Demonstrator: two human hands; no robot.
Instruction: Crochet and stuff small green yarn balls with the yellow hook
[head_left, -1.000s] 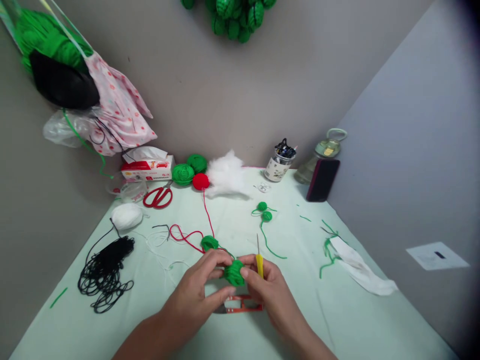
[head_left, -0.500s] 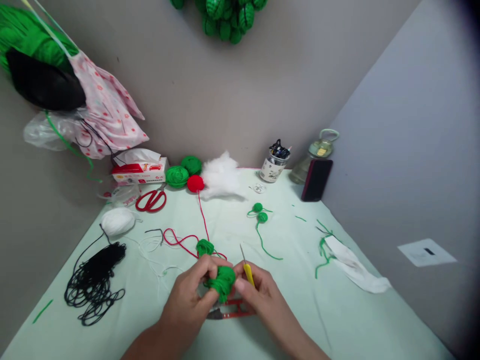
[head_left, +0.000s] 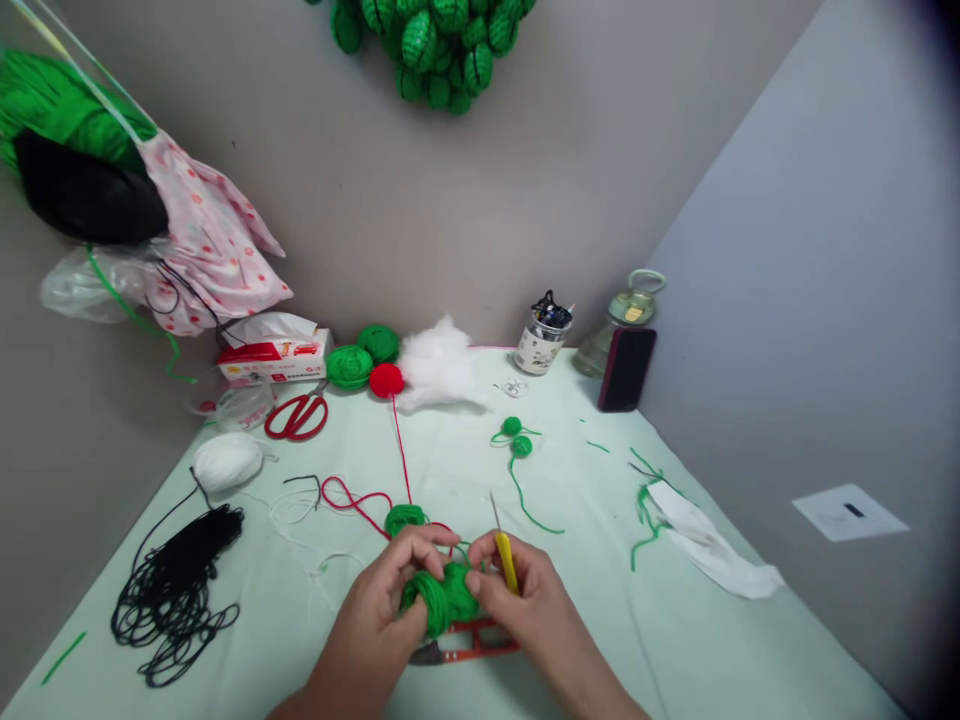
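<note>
My left hand [head_left: 382, 605] is closed around a bundle of green yarn [head_left: 436, 605] at the near middle of the table. The fingers of my right hand [head_left: 517, 590] pinch at the bundle's right side. That same hand holds a crochet hook [head_left: 506, 562] with a yellow handle, its thin metal shaft pointing up and away. Below the bundle lie red-orange thread snips [head_left: 480, 642], partly hidden by my hands. Just beyond my left fingers is another green yarn piece [head_left: 405, 518], with red yarn [head_left: 401, 450] running beside it to a red ball [head_left: 387, 380].
Black yarn [head_left: 180, 590], a white yarn ball [head_left: 227, 461] and red-handled scissors [head_left: 300, 415] lie on the left. Green balls [head_left: 349, 367] and white stuffing [head_left: 442, 365] sit at the back. A pen jar [head_left: 538, 345], a phone [head_left: 628, 370] and small green crocheted balls [head_left: 521, 446] are rightward.
The green bundle has turned and spread wider between my hands, showing more loops. My right hand keeps the hook. The whole view has tilted slightly upward.
</note>
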